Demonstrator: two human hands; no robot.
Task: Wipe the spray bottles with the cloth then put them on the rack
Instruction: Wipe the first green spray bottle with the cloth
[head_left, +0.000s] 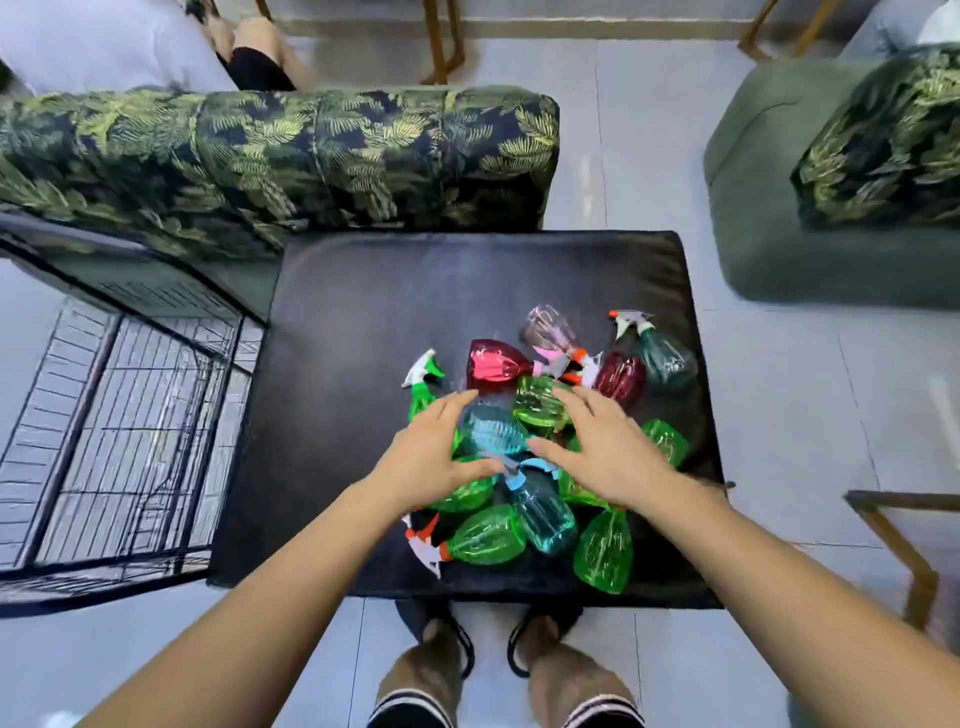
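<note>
Fingers spread and nearly straight, pinching nothing, the left hand (434, 454) and right hand (610, 449) flank a teal spray bottle (491, 431); contact is unclear. It tops the pile of spray bottles (602, 551) on a black cushion (363, 322). The wire rack (130, 415) stands just left.

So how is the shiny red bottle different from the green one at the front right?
The red bottle is red and lies farther back, with its neck pointing right. The green bottle is green and lies nearest the front, with its neck pointing away. Both are see-through plastic and lie on their sides.
</note>
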